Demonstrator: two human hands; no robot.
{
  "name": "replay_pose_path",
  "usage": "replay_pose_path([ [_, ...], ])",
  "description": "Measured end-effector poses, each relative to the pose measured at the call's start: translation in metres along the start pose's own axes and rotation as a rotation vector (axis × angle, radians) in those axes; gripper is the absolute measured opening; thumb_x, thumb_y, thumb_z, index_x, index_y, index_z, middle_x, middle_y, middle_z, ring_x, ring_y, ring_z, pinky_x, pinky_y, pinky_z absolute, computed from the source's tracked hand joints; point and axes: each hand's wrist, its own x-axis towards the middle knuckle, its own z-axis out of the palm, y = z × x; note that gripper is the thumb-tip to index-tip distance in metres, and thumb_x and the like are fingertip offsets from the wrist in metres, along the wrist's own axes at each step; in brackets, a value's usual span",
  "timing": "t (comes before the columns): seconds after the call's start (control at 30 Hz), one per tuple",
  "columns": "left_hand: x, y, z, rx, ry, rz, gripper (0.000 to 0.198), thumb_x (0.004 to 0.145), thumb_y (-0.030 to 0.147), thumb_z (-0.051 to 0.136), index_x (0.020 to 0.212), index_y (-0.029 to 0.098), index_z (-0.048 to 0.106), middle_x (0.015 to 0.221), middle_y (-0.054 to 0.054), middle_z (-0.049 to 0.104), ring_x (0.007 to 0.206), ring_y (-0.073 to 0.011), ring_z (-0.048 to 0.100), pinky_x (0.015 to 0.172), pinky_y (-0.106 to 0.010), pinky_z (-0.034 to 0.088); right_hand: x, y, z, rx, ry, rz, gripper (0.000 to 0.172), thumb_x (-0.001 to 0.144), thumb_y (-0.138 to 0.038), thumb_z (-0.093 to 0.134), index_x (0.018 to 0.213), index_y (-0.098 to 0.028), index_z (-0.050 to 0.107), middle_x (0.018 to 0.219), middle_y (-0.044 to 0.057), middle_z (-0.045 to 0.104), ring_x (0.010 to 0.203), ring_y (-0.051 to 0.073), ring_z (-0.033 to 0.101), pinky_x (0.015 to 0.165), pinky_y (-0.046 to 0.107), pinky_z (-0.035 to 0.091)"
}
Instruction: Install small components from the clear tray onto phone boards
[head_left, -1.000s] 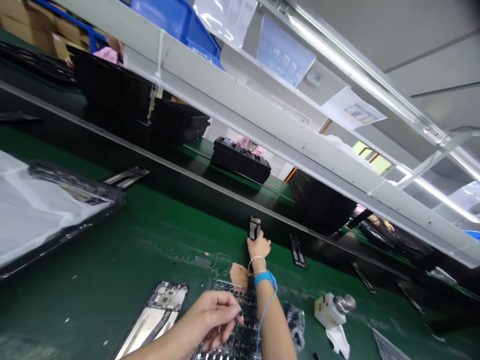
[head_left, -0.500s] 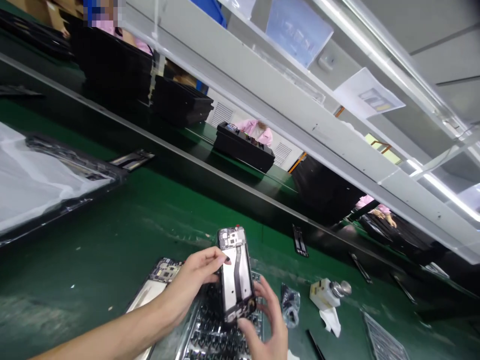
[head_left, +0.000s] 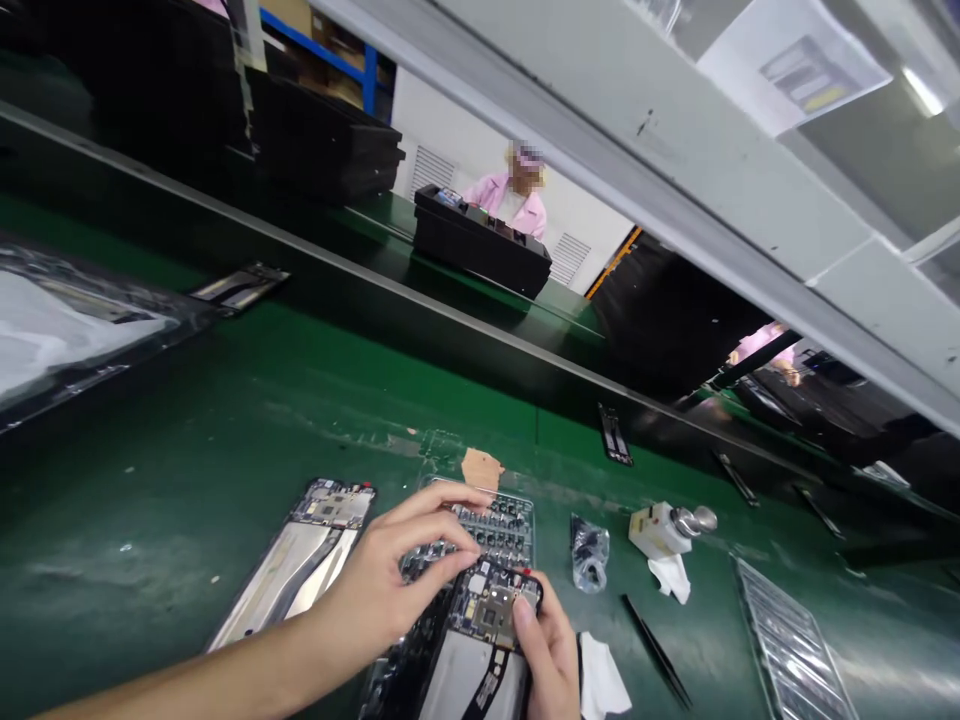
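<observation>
An opened phone frame [head_left: 480, 650] with its circuit board showing lies low in front of me, over a tray of small black parts [head_left: 501, 528]. My right hand [head_left: 551, 655] grips its right edge, thumb on the board. My left hand [head_left: 397, 585] reaches over the frame's top, thumb and forefinger pinched together on something too small to make out. A second opened phone frame [head_left: 304, 560] lies flat on the green mat just to the left.
Black tweezers [head_left: 656, 650], a white cloth [head_left: 600, 680], a small plastic bag [head_left: 589, 555], a white dispenser [head_left: 664, 528] and a ridged tray [head_left: 795, 650] lie to the right. Beyond runs a conveyor belt [head_left: 450, 340] with black trays. A person in pink [head_left: 514, 195] sits opposite.
The phone frame has come down from upright in both hands to lying low over the parts tray. My left hand moved from its side to above its top edge, fingers pinched.
</observation>
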Motion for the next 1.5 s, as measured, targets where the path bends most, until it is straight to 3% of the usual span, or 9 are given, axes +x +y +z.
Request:
replay_pose_path([
  [0.23, -0.01, -0.009, 0.001, 0.366, -0.08, 0.542, 0.023, 0.08, 0.001, 0.05, 0.093, 0.017, 0.061, 0.108, -0.013, 0.065, 0.103, -0.0234, 0.057, 0.09, -0.04, 0.042, -0.007, -0.004, 0.006, -0.038, -0.043, 0.032, 0.033, 0.074, -0.045, 0.065, 0.097, -0.022, 0.066, 0.09, 0.004, 0.069, 0.084, 0.022, 0.063, 0.077, 0.033, 0.05],
  [0.5, -0.019, -0.011, 0.006, 0.447, -0.209, 0.635, 0.035, 0.09, 0.005, 0.029, 0.103, 0.011, 0.061, 0.111, -0.019, 0.065, 0.119, -0.0244, 0.048, 0.098, -0.044, 0.036, -0.011, -0.004, 0.007, 0.026, -0.018, 0.081, 0.024, 0.073, -0.039, 0.068, 0.095, -0.027, 0.068, 0.094, 0.0, 0.069, 0.084, 0.017, 0.061, 0.077, 0.025, 0.047],
  [0.67, -0.021, -0.007, 0.008, 0.408, -0.236, 0.487, 0.043, 0.091, 0.004, 0.023, 0.107, 0.015, 0.062, 0.112, -0.014, 0.065, 0.116, -0.0226, 0.052, 0.098, -0.042, 0.037, -0.011, -0.003, 0.0, -0.027, -0.056, 0.087, 0.024, 0.075, -0.043, 0.065, 0.094, -0.027, 0.068, 0.074, -0.001, 0.065, 0.078, 0.017, 0.059, 0.07, 0.025, 0.048],
  [0.87, -0.01, 0.003, -0.001, 0.348, -0.367, 0.405, 0.029, 0.088, 0.008, 0.038, 0.102, 0.017, 0.062, 0.112, -0.013, 0.064, 0.108, -0.0262, 0.055, 0.093, -0.042, 0.038, -0.01, -0.009, 0.002, -0.029, -0.038, 0.089, 0.024, 0.074, -0.043, 0.065, 0.092, -0.027, 0.066, 0.089, -0.001, 0.067, 0.082, 0.018, 0.06, 0.074, 0.026, 0.047],
  [0.93, -0.008, 0.004, -0.001, 0.261, -0.341, 0.181, 0.023, 0.086, 0.014, 0.047, 0.106, 0.019, 0.057, 0.11, -0.011, 0.062, 0.103, -0.0251, 0.055, 0.089, -0.039, 0.041, -0.009, -0.012, 0.006, 0.0, -0.07, 0.079, 0.023, 0.076, -0.043, 0.063, 0.09, -0.026, 0.064, 0.083, -0.001, 0.067, 0.077, 0.018, 0.06, 0.069, 0.027, 0.048],
  [1.0, -0.008, 0.002, 0.003, 0.069, -0.332, -0.18, 0.022, 0.082, 0.022, 0.055, 0.103, 0.022, 0.05, 0.099, -0.005, 0.062, 0.093, -0.0219, 0.056, 0.079, -0.032, 0.044, -0.008, -0.014, 0.008, 0.011, -0.064, 0.071, 0.024, 0.076, -0.044, 0.061, 0.087, -0.024, 0.062, 0.077, 0.0, 0.065, 0.071, 0.018, 0.06, 0.064, 0.026, 0.047],
  [1.1, -0.012, -0.005, 0.013, -0.315, -0.431, -0.527, 0.022, 0.077, 0.024, 0.059, 0.091, 0.022, 0.043, 0.077, 0.004, 0.054, 0.073, -0.0147, 0.051, 0.063, -0.022, 0.04, -0.009, -0.013, 0.006, -0.013, -0.032, 0.077, 0.024, 0.075, -0.045, 0.061, 0.085, -0.023, 0.06, 0.07, -0.001, 0.06, 0.065, 0.016, 0.057, 0.06, 0.024, 0.044],
  [1.2, -0.014, -0.009, 0.018, -0.423, -0.432, -0.569, 0.02, 0.075, 0.02, 0.056, 0.088, 0.022, 0.041, 0.072, 0.007, 0.046, 0.068, -0.0116, 0.043, 0.06, -0.02, 0.034, -0.009, -0.013, 0.0, -0.119, -0.016, 0.066, 0.024, 0.075, -0.044, 0.062, 0.082, -0.021, 0.06, 0.066, -0.002, 0.055, 0.062, 0.013, 0.05, 0.057, 0.021, 0.038],
  [1.5, -0.014, -0.003, 0.015, -0.133, -0.494, -0.553, 0.023, 0.07, 0.015, 0.055, 0.091, 0.022, 0.049, 0.077, 0.005, 0.047, 0.071, -0.015, 0.04, 0.06, -0.021, 0.028, -0.002, -0.014, -0.008, -0.503, -0.097, -0.04, 0.025, 0.079, -0.037, 0.056, 0.064, -0.019, 0.05, 0.058, -0.005, 0.041, 0.056, 0.011, 0.038, 0.052, 0.021, 0.029],
])
